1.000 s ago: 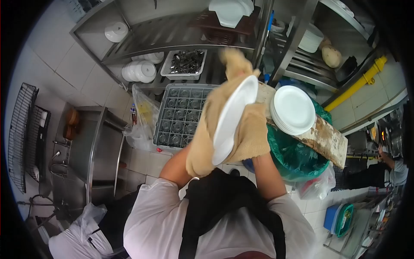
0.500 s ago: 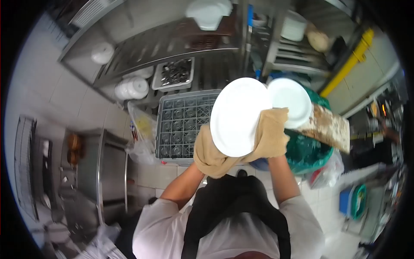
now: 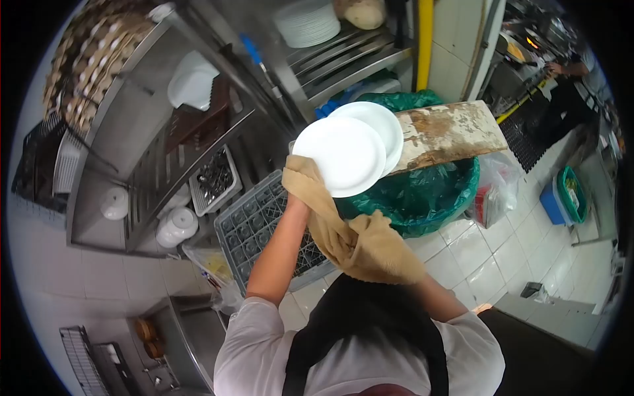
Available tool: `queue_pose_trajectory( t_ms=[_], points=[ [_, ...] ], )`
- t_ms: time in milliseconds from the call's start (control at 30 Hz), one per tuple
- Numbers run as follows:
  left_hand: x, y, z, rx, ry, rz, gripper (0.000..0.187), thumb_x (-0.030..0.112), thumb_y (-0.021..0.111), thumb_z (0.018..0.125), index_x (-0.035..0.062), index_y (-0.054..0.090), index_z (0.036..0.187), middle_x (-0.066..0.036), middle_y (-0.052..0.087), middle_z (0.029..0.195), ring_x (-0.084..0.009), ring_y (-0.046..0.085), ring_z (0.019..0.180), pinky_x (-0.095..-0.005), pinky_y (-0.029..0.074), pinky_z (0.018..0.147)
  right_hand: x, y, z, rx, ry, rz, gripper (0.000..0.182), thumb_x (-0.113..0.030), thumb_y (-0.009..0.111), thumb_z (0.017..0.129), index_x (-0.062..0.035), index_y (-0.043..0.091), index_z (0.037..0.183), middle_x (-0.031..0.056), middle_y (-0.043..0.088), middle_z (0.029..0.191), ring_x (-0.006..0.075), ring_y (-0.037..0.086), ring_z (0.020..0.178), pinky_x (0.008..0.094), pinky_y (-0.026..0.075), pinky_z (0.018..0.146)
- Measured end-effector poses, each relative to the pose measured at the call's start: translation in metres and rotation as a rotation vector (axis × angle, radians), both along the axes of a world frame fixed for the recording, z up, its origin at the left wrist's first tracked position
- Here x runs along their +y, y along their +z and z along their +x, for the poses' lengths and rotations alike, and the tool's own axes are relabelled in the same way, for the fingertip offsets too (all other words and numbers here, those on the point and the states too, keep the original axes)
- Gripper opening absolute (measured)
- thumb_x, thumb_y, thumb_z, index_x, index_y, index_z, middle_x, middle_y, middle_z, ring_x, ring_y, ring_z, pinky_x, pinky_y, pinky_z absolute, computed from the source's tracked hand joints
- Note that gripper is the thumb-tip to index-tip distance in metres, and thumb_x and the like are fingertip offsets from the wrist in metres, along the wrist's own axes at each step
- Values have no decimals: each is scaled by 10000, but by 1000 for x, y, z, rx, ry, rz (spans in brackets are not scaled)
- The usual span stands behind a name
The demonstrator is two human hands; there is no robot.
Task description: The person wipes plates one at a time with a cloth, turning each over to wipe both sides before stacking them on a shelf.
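Note:
A white plate is tilted at the edge of the board, overlapping another white plate behind it. My left hand, mostly covered by a tan cloth, grips the front plate's near left rim through the fabric. The cloth stretches from there to my right hand, which is lower, close to my apron and away from the plates. Cloth is bunched over that hand, so its fingers are hidden.
A worn board lies across a green-lined bin. A grey glass rack stands left, beside a cutlery tray. Stacked plates sit on a shelf above. Another person stands far right.
My view has turned right. The plate in my left hand has come over the other plate by the board. My right hand has left the plate and dropped toward my body with the cloth.

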State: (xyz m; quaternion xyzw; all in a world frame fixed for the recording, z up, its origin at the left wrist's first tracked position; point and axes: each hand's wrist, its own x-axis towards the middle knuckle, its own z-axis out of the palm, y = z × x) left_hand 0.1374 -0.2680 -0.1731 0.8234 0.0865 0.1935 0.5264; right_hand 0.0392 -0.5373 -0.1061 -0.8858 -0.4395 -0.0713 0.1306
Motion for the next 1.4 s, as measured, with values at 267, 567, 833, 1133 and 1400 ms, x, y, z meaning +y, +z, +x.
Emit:
queue_pose_trajectory(
  t_ms=[267,567,833,1133,1400],
  points=[
    [0,-49,34,-111,98,508,312,251,587,989,37,671,1200,-113,677,1215,-269,608,1201,-418,455,1042,-31,27,77,-186,-42,196,251,-217,660,816,-23,604,965,128,540,846,289,558,809,369,489,729],
    [60,112,-63,810,-750,371,795,338,838,798,113,505,1484,-164,703,1242,-290,679,1124,-390,525,963,-22,25,158,-76,-355,404,292,-223,681,812,-52,600,1034,104,559,925,269,563,890,364,480,786],
    [255,228,-7,-89,78,511,359,203,820,834,30,716,1130,-79,741,956,-168,706,843,-326,563,780,62,22,105,9,-378,338,342,-229,701,807,-77,597,1096,82,576,995,250,566,962,360,471,837],
    [446,249,178,-251,532,1210,390,179,782,786,87,667,1147,-123,617,1194,-354,592,1129,-483,525,943,136,33,50,114,-376,216,406,-235,722,803,-106,593,1165,57,595,1074,230,571,1043,355,461,894],
    [470,245,191,-246,500,1244,299,129,702,823,103,650,1117,-111,631,1116,-336,657,986,-471,565,836,138,47,27,137,-418,185,467,-241,742,798,-132,590,1226,35,611,1143,211,575,1115,351,453,945]
  ],
)
